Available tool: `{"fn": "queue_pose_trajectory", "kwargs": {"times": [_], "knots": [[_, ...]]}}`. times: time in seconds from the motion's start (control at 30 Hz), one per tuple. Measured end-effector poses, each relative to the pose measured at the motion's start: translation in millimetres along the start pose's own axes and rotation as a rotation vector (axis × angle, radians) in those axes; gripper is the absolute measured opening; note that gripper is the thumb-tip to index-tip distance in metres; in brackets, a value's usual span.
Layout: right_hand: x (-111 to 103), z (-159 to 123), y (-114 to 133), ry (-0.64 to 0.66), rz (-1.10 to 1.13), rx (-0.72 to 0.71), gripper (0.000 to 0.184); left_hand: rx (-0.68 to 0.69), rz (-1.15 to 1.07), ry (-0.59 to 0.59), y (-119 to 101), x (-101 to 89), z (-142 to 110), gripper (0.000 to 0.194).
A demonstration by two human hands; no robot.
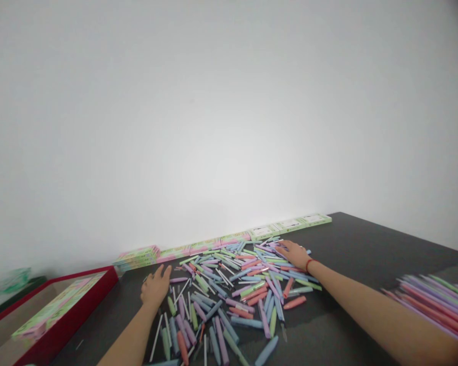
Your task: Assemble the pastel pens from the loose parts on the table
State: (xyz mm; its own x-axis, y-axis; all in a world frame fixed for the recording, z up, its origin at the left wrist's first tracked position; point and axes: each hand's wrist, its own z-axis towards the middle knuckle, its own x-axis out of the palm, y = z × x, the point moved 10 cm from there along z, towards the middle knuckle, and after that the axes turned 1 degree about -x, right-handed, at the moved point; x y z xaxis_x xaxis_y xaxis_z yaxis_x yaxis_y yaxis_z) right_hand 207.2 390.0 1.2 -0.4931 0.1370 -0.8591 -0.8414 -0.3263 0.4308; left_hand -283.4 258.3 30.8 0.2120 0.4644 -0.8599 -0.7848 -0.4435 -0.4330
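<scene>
A wide heap of pastel pen barrels, caps and thin white refills (pixel 232 290) covers the dark table (pixel 359 244). My left hand (pixel 155 287) lies flat on the table at the heap's left edge, fingers spread, holding nothing. My right hand (pixel 295 254) rests palm down on the far right part of the heap, fingers stretched out over the pens, a red band on its wrist. Neither hand grips a pen as far as I can see.
A row of flat pink and green boxes (pixel 229 239) lines the wall at the table's back. A red-rimmed tray (pixel 61 315) with boxes inside sits at the left. A bundle of assembled pens (pixel 435 300) lies at the right edge.
</scene>
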Motion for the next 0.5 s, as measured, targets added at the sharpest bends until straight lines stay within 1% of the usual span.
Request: {"fn": "queue_pose_trajectory", "kwargs": {"times": [0.03, 0.13, 0.2, 0.27, 0.33, 0.4, 0.5], "knots": [[5.1, 0.0, 8.9, 0.028, 0.003, -0.04, 0.031, 0.075, 0.027, 0.045, -10.5, 12.5, -1.6, 0.035], [20.4, -5.2, 41.5, 0.111, 0.018, -0.164, 0.032, 0.343, 0.089, 0.178, -54.0, 49.3, -14.0, 0.031], [28.8, -12.0, 63.8, 0.16, 0.028, -0.236, 0.035, 0.47, 0.132, 0.241, -77.3, 66.5, -23.9, 0.029], [35.1, -19.5, 82.9, 0.201, 0.033, -0.292, 0.039, 0.552, 0.176, 0.284, -94.0, 76.6, -33.4, 0.028], [39.2, -26.3, 97.2, 0.234, 0.032, -0.329, 0.045, 0.594, 0.211, 0.312, -106.7, 81.5, -42.7, 0.027], [41.4, -32.1, 107.2, 0.255, 0.026, -0.356, 0.052, 0.599, 0.228, 0.327, -119.0, 84.5, -52.5, 0.027], [42.3, -40.7, 117.3, 0.277, 0.008, -0.384, 0.062, 0.53, 0.224, 0.326, -137.6, 90.7, -68.4, 0.033]]}}
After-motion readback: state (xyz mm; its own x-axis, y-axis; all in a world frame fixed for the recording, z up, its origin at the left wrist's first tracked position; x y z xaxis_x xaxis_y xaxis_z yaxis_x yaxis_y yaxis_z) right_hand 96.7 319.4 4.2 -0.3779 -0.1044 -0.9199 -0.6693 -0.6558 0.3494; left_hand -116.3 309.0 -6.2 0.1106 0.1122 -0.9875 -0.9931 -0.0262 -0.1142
